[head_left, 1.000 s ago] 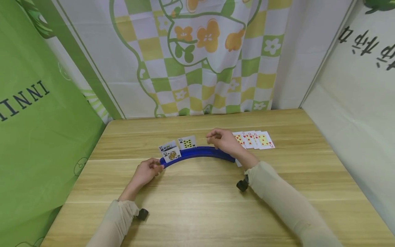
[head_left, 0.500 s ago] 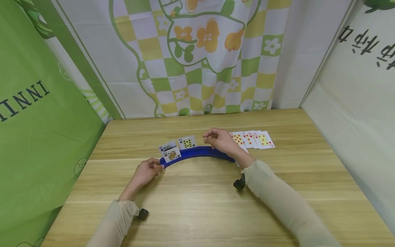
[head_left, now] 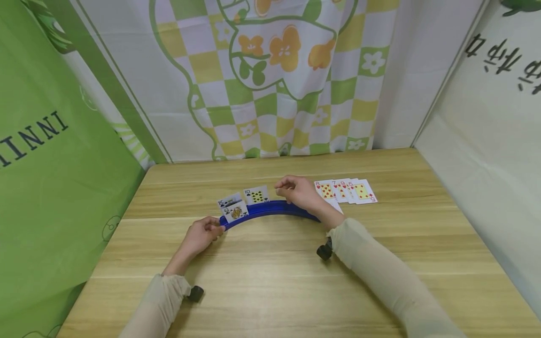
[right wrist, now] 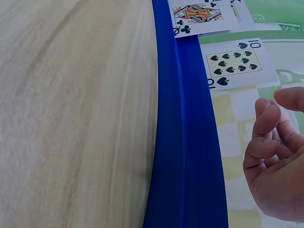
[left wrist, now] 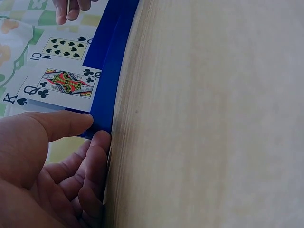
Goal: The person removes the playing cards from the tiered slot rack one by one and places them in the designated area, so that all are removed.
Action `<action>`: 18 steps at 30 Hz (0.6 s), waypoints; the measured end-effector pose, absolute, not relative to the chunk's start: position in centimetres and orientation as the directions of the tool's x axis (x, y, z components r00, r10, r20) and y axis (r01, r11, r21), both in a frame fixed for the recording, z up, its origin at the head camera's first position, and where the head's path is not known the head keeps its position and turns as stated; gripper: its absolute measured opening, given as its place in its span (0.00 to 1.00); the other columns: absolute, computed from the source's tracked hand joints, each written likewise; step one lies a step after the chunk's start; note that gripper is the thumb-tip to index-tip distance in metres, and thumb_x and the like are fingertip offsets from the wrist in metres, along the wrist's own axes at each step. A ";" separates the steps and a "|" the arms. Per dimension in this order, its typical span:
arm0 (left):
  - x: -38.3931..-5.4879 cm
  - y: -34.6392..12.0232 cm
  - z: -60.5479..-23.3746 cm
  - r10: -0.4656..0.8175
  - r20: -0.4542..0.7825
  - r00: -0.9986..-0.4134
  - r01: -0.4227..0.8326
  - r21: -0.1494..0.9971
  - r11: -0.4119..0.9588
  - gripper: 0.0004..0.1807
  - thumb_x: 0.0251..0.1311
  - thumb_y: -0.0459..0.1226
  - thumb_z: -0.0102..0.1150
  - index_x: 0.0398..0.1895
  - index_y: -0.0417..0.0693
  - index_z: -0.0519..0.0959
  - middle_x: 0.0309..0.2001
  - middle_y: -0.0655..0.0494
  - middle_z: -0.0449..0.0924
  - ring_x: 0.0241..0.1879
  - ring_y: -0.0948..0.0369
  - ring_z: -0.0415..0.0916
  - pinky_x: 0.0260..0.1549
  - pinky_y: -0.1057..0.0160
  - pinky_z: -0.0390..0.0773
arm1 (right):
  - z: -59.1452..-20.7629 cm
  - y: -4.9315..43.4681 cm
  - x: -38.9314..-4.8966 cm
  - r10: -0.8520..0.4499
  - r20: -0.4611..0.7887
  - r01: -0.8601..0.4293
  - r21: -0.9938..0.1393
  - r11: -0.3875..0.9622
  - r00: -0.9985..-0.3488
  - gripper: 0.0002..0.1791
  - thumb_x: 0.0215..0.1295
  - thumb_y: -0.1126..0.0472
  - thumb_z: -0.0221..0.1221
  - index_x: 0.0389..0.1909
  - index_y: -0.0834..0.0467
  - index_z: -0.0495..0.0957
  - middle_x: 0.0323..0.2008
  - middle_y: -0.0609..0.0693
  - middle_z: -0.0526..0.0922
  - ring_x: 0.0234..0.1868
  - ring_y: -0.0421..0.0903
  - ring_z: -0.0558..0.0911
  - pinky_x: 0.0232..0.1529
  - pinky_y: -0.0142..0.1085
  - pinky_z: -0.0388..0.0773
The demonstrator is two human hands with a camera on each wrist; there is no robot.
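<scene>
A curved blue playing card holder [head_left: 270, 207] sits on the table. My left hand [head_left: 202, 237] pinches its left end, thumb on top and fingers beneath, as the left wrist view [left wrist: 90, 128] shows. At that end, the queen of clubs [head_left: 235, 212] stands in front of the king of spades [head_left: 224, 201]. Beside them the ten of spades [right wrist: 235, 65] stands in the rear slot. My right hand [head_left: 299, 191] hovers over the holder's right half, right of the ten. Its fingers are loosely curled, thumb near the fingertips, with no card showing between them.
Face-up red cards overlap on the table behind my right wrist, among them an eight of hearts [head_left: 324, 190] and a five of diamonds [head_left: 361, 191]. A patterned curtain [head_left: 291, 122] hangs behind the wooden table [head_left: 262, 281]; a green panel [head_left: 63, 211] borders the left side.
My right hand has drifted a little to the left over the holder, uncovering the eight of hearts. The left hand, the holder and its cards stay where they were.
</scene>
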State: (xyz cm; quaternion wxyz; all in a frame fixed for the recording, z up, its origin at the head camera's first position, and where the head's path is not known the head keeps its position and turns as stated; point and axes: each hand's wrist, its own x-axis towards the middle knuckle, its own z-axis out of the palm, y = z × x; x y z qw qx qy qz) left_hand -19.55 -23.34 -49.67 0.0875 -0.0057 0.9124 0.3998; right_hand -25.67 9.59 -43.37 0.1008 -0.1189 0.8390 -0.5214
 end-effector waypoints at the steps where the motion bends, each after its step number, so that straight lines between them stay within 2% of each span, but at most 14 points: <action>1: -19.6 -23.3 -49.7 0.059 -0.164 -0.985 -0.081 0.729 0.680 0.18 0.65 0.42 0.62 0.52 0.40 0.79 0.33 0.51 0.85 0.28 0.61 0.77 0.28 0.63 0.75 | -43.4 9.5 -25.7 -0.304 -0.046 -0.095 -0.896 0.433 -0.952 0.09 0.70 0.53 0.60 0.48 0.49 0.82 0.42 0.51 0.84 0.35 0.55 0.83 0.33 0.41 0.78; 7: -19.6 -23.3 -49.7 0.054 -0.168 -0.984 -0.087 0.731 0.677 0.18 0.65 0.42 0.62 0.51 0.40 0.79 0.33 0.51 0.86 0.27 0.61 0.77 0.27 0.64 0.75 | -43.3 9.1 -25.8 -0.317 -0.052 -0.097 -0.894 0.438 -0.947 0.13 0.70 0.53 0.60 0.51 0.53 0.81 0.43 0.51 0.83 0.32 0.50 0.82 0.33 0.40 0.79; 11: -19.6 -23.3 -49.6 0.052 -0.169 -0.984 -0.090 0.731 0.676 0.18 0.64 0.42 0.62 0.51 0.40 0.79 0.33 0.51 0.86 0.27 0.61 0.77 0.26 0.65 0.74 | -43.3 8.8 -25.9 -0.327 -0.048 -0.104 -0.896 0.431 -0.944 0.12 0.70 0.53 0.60 0.49 0.52 0.82 0.42 0.51 0.83 0.32 0.49 0.81 0.33 0.39 0.78; 18: -19.5 -23.2 -49.5 0.048 -0.176 -0.983 -0.097 0.730 0.677 0.18 0.65 0.43 0.62 0.52 0.41 0.79 0.33 0.52 0.86 0.28 0.61 0.78 0.27 0.64 0.74 | -43.3 8.3 -26.0 -0.343 -0.043 -0.108 -0.906 0.409 -0.938 0.10 0.70 0.53 0.60 0.48 0.49 0.81 0.42 0.51 0.83 0.33 0.52 0.81 0.38 0.49 0.80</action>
